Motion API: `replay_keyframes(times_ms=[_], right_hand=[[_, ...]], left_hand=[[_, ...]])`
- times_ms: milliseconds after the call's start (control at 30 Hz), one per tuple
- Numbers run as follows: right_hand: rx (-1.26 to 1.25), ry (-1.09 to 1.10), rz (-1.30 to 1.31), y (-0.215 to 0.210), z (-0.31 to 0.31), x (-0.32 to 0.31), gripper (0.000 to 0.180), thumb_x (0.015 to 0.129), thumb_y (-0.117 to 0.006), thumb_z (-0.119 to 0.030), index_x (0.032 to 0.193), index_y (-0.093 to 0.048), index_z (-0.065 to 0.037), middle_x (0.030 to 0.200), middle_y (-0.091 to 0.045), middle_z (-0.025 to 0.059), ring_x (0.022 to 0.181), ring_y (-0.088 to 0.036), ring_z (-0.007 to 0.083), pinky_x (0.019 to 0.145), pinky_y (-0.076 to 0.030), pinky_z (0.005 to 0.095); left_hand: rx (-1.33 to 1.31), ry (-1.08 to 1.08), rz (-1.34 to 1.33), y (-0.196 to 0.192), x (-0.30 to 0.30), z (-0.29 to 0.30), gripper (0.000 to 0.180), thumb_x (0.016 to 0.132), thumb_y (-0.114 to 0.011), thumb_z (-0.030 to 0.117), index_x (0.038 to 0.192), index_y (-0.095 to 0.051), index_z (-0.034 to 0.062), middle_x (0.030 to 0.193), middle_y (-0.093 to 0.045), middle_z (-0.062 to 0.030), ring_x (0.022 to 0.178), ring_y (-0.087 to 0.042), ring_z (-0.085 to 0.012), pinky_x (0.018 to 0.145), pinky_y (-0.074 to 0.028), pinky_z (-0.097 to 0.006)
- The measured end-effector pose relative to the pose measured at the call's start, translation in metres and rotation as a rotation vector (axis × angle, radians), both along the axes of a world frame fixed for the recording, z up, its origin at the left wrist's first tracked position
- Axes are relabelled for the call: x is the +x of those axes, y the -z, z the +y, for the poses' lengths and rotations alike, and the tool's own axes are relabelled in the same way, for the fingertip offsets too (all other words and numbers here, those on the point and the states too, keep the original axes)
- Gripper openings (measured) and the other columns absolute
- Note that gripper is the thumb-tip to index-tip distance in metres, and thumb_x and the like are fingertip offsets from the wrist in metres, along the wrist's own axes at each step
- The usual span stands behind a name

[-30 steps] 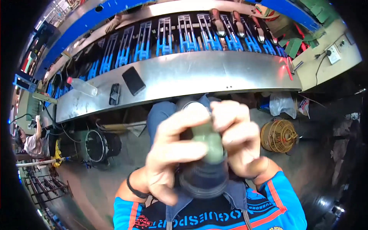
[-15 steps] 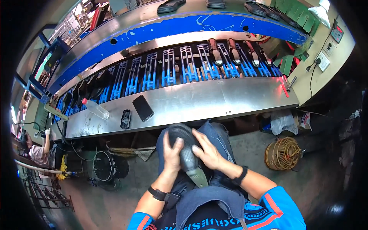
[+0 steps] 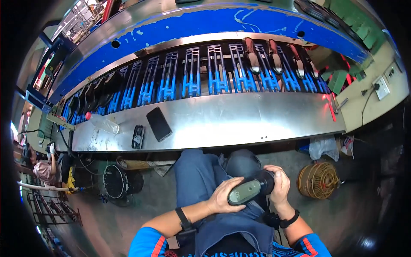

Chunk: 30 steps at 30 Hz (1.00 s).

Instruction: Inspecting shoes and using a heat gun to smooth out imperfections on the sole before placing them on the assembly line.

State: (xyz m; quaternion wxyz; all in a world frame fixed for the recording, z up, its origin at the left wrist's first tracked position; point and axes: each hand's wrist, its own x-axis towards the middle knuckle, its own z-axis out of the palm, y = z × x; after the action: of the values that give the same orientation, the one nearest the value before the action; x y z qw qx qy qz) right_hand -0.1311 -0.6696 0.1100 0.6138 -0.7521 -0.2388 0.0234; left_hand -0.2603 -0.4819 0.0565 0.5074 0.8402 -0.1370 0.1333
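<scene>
Over my lap I hold a black shoe (image 3: 266,181) on a green shoe last (image 3: 247,192). The last's flat top faces up and to the left. My left hand (image 3: 226,196) grips the end with the green last, its fingers bent along the side. My right hand (image 3: 280,186) wraps round the dark end on the right. Parts of the shoe are hidden behind my fingers. Both hands are above my thighs, on the near side of the metal bench (image 3: 222,122).
A phone (image 3: 159,124), a small black object (image 3: 137,137) and a plastic bottle (image 3: 102,123) lie on the bench. Behind runs a row of blue racks (image 3: 192,81) carrying several shoes (image 3: 252,58). A wicker basket (image 3: 317,180) and a black bucket (image 3: 115,181) stand on the floor.
The shoe has swung from upright between my knees to the right and turned, so the last's top now shows. My hands have shifted to its two ends. The view has moved slightly.
</scene>
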Motion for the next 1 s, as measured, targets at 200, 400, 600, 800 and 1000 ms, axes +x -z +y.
replay_keyframes(times_ms=[200, 400, 600, 800, 1000], right_hand=[[-0.175, 0.001, 0.291, 0.011, 0.035, 0.063, 0.037, 0.104, -0.041, -0.023, 0.106, -0.067, 0.004, 0.104, -0.069, 0.0154, 0.102, -0.065, 0.026, 0.091, -0.049, 0.0346], [-0.459, -0.196, 0.094, 0.048, 0.16, 0.294, 0.055, 0.097, -0.062, -0.04, 0.134, -0.053, 0.0, 0.127, -0.058, 0.0178, 0.111, -0.061, 0.0317, 0.09, -0.052, 0.0395], [-0.962, -0.112, -0.353, 0.106, 0.265, 0.488, 0.047, 0.092, -0.065, -0.04, 0.118, -0.065, -0.001, 0.116, -0.066, 0.0224, 0.1, -0.067, 0.0347, 0.088, -0.053, 0.0442], [-0.95, -0.251, -0.433, 0.094, 0.238, 0.494, 0.036, 0.094, -0.061, -0.031, 0.112, -0.067, -0.001, 0.101, -0.071, 0.0186, 0.093, -0.068, 0.0297, 0.082, -0.055, 0.0406], [0.188, -0.381, 0.792, 0.038, 0.095, 0.32, 0.057, 0.085, -0.068, -0.026, 0.133, -0.051, 0.001, 0.115, -0.068, 0.0176, 0.099, -0.07, 0.0283, 0.078, -0.059, 0.0413]], left_hand=[[-0.206, -0.039, 0.558, 0.005, 0.035, 0.039, 0.081, 0.073, -0.086, 0.034, 0.135, -0.048, -0.0037, 0.13, -0.06, -0.0203, 0.122, -0.059, -0.0332, 0.103, -0.047, -0.04], [-0.619, -0.681, 0.731, -0.036, 0.168, 0.232, 0.058, 0.083, -0.08, 0.036, 0.121, -0.058, -0.0011, 0.103, -0.065, -0.0061, 0.089, -0.06, -0.0149, 0.08, -0.049, -0.032], [0.673, -0.847, 0.619, -0.002, 0.264, 0.467, 0.065, 0.091, -0.071, 0.043, 0.134, -0.05, -0.0018, 0.109, -0.066, -0.0133, 0.109, -0.061, -0.03, 0.104, -0.046, -0.042], [0.724, -0.872, 0.68, -0.016, 0.258, 0.435, 0.06, 0.088, -0.074, 0.032, 0.135, -0.055, -0.0011, 0.142, -0.048, -0.0291, 0.133, -0.045, -0.0453, 0.108, -0.043, -0.045], [0.922, -0.057, -0.78, -0.235, 0.238, 0.268, 0.029, 0.085, -0.067, 0.01, 0.113, -0.068, 0.0042, 0.118, -0.066, -0.0185, 0.12, -0.06, -0.0347, 0.102, -0.049, -0.046]])
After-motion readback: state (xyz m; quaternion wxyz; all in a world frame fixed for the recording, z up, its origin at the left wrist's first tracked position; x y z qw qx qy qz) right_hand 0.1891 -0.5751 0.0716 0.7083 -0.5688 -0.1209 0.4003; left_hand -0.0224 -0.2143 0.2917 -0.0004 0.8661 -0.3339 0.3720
